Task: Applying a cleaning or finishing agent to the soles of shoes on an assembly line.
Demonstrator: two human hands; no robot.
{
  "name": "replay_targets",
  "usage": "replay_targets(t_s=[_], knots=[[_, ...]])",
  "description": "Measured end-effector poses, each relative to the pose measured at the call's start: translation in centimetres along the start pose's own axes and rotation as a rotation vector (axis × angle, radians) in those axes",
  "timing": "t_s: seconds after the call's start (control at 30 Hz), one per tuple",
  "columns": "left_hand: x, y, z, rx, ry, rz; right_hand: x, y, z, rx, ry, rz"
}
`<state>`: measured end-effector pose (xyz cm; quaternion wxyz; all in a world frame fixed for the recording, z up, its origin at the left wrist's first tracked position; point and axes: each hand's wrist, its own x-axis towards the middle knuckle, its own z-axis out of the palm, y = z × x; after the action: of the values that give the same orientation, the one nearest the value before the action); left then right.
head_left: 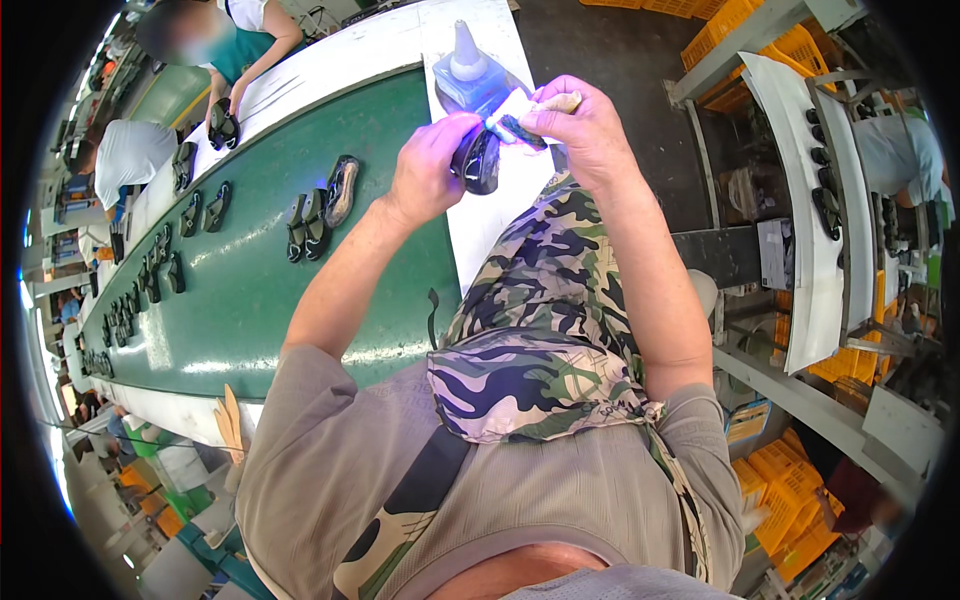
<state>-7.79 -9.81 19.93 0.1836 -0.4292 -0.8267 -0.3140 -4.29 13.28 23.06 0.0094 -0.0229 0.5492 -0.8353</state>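
My left hand (428,168) is closed round a dark, glossy sandal (478,162), held up above the white side board of the bench. Its toe or heel end points down toward me; which end it is I cannot tell. Close by on the right, my right hand (585,128) pinches a small tan piece (562,103), perhaps a cloth or brush handle, against the sandal's strap (522,132). Bright bluish light washes over this spot and blurs the detail. Just beyond my hands stands a translucent squeeze bottle (468,75) with a cone-shaped nozzle.
A green conveyor belt (240,290) runs along my left, with several sandals (315,215) on it. Across it, a co-worker (250,45) handles a dark sandal (223,125). To my right stand a white rack shelf (790,230) holding shoes and orange crates (785,495).
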Motion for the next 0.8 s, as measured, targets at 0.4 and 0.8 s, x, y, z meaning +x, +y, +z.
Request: replay_targets(t_s=[0.4, 0.8], knots=[[1.6, 0.4, -1.8, -0.448, -0.671, -0.431, 0.1, -2.4, -0.3, -0.517, 0.087, -0.305], [1.2, -0.8, -0.5, -1.199, -0.693, -0.846, -0.6, -0.3, -1.7, -0.452, -0.075, -0.295]])
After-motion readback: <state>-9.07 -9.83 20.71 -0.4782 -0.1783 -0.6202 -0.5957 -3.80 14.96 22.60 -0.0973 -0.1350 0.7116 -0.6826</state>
